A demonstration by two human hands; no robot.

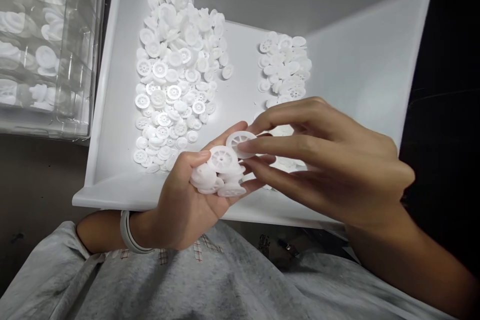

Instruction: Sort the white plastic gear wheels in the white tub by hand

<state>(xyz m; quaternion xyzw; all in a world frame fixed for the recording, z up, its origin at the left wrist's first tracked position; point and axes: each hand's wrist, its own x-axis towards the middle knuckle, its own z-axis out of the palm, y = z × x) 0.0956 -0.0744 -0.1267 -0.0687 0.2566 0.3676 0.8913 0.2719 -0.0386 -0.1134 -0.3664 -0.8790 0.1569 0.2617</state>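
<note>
Disc of white spoked plastic (236, 140) at right grip (326, 160), pinched by fingertips, face tilted upward; just above and right of cluster of white plastic discs (221, 160), cradled in left grip (187, 205), thumb clamping; right grip nearer. White plastic bin (367, 75) below.

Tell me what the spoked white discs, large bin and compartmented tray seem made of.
Spoked white discs: likely moulded plastic, satin; the thin, uniform spokes suggest it.
Large bin: probably smooth, semi-matt plastic, judging by its rounded rim and soft shading.
Compartmented tray: glossy, seemingly clear plastic; contents show through.
</note>
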